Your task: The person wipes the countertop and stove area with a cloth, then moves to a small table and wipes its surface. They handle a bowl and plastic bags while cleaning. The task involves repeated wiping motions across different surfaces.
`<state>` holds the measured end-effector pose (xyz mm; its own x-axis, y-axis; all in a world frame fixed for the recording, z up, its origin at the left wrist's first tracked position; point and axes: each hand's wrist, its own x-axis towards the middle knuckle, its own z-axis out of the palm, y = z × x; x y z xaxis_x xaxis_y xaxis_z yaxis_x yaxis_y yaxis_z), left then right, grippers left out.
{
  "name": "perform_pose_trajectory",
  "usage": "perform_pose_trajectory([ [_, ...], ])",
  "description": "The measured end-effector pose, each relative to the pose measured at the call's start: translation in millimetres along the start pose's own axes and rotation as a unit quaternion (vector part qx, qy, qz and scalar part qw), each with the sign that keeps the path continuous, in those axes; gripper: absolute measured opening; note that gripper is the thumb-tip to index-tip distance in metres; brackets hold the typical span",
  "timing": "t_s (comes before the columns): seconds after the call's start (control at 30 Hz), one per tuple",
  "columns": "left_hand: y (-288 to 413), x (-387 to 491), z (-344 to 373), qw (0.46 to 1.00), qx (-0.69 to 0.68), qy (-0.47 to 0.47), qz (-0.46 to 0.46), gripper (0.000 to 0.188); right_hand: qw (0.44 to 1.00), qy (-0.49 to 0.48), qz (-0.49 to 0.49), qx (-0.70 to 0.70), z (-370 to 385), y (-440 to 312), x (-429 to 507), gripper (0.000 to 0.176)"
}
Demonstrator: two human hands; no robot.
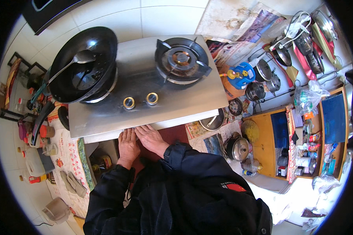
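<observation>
My left hand (128, 147) and my right hand (150, 138) are side by side at the white front edge (106, 136) below a steel two-burner gas stove (138, 97). Their fingers are extended and meet that edge; the thumbs are hidden, so a grip cannot be made out. On the left burner a black wok (63, 79) sits tilted, with a metal spatula (85, 56) in it. The right burner (181, 58) bears no pan, and no flame shows. Two gold-rimmed knobs, the left one (129, 103) and the right one (152, 98), are between the burners, near the front.
A black handle (43, 120) sticks out left of the stove. Bottles, jars and a grey cloth (73, 184) lie on the left counter. To the right are a blue-topped gas cylinder (241, 75), a lidded pot (240, 149), a pan lid (212, 119) and a wooden cabinet (261, 158).
</observation>
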<state>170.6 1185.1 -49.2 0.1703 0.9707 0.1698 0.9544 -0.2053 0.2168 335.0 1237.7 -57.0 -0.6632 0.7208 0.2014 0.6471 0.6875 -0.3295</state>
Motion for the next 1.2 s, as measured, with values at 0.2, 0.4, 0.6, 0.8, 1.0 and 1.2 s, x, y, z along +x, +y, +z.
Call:
perform_pose_trajectory([
  [0.2, 86.5, 47.3, 28.6, 0.996, -0.044, 0.002, 0.078, 0.065, 0.998, 0.018, 0.047, -0.022, -47.8, 73.3, -60.1, 0.045],
  [0.4, 158.4, 86.9, 53.9, 0.992, -0.062, -0.033, 0.101, 0.065, 0.992, 0.072, 0.09, -0.042, -87.6, 130.9, -106.6, 0.042],
  [0.6, 213.8, 118.0, 72.8, 0.987, -0.073, -0.055, 0.13, 0.069, 0.984, 0.089, 0.141, -0.06, -106.5, 175.1, -142.3, 0.043],
  [0.8, 249.9, 138.3, 90.3, 0.981, -0.08, -0.068, 0.163, 0.066, 0.977, 0.104, 0.171, -0.071, -121.0, 205.6, -170.1, 0.043],
  [1.0, 252.6, 138.9, 92.4, 0.974, -0.085, -0.068, 0.198, 0.063, 0.965, 0.136, 0.214, -0.06, -110.3, 200.6, -173.5, 0.042],
  [1.2, 236.0, 120.9, 84.4, 0.974, -0.043, -0.026, 0.219, 0.062, 0.982, 0.115, 0.147, -0.041, -97.5, 195.7, -167.4, 0.045],
])
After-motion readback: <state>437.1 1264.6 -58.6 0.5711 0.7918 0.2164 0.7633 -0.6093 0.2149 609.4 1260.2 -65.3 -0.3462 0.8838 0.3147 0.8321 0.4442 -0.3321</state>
